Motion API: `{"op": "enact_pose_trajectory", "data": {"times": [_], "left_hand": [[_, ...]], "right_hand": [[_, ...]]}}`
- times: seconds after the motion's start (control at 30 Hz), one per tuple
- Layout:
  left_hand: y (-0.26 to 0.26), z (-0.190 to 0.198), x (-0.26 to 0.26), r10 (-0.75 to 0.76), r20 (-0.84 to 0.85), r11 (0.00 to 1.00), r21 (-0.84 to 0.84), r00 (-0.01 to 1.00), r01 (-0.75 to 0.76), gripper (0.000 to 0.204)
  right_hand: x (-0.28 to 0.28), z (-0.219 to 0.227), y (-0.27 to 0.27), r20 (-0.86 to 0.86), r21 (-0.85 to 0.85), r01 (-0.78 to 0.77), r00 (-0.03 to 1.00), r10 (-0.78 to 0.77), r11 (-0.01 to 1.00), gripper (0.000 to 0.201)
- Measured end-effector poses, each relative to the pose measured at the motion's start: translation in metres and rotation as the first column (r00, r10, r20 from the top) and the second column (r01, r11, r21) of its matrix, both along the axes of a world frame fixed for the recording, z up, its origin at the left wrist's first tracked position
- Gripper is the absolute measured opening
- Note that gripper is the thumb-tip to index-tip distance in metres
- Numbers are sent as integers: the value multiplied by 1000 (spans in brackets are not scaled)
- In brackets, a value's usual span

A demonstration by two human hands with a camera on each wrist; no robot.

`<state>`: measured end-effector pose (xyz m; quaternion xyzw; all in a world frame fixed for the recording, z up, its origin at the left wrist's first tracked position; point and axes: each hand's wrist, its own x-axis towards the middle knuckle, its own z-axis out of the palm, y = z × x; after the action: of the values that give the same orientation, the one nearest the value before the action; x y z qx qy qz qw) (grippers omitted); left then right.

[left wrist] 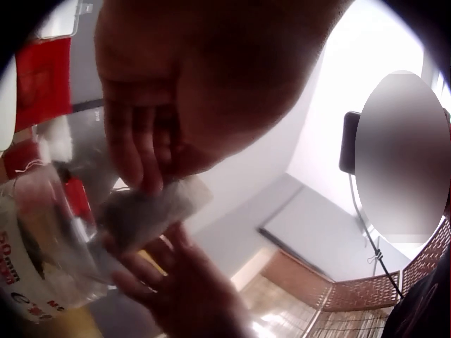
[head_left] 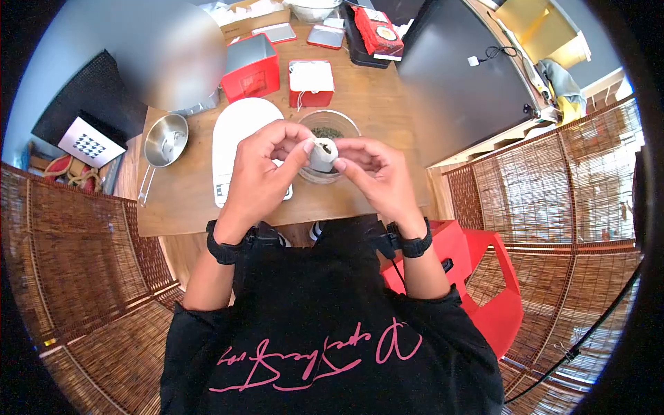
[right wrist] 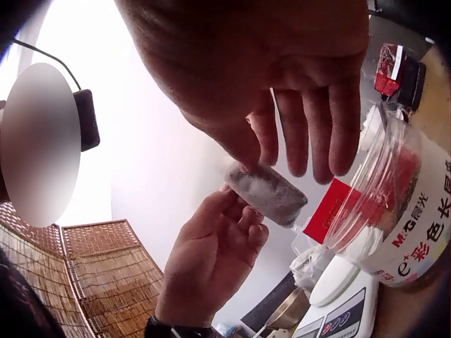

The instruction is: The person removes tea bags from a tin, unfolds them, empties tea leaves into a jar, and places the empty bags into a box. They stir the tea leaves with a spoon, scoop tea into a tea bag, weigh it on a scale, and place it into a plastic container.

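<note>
A small white tea bag, its mouth gaping with dark leaves inside, is held over a clear plastic jar of dried leaves. My left hand pinches the bag's rim on one side between thumb and fingers. On the opposite side, my right hand pinches it too, its other fingers loosely bent. Through the thin fabric, the wrist views show a dark filling in the bag. Left of the jar, a white kitchen scale lies beneath my left hand.
Behind the jar stands a red box with white bags and strings on top. A larger red container is farther left. A metal pan sits at the table's left edge; a red package lies at the back. A red chair is at right.
</note>
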<state>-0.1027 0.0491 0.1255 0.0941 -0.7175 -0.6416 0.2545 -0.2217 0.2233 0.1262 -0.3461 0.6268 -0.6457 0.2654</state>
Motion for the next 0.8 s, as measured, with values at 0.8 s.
{"op": "enact_pose_trajectory", "data": {"times": [0.8], "left_hand": [[7, -4, 18, 76, -53, 875, -474, 996, -92, 7]], "right_hand": [[0, 21, -5, -325, 246, 142, 944, -56, 959, 7]]}}
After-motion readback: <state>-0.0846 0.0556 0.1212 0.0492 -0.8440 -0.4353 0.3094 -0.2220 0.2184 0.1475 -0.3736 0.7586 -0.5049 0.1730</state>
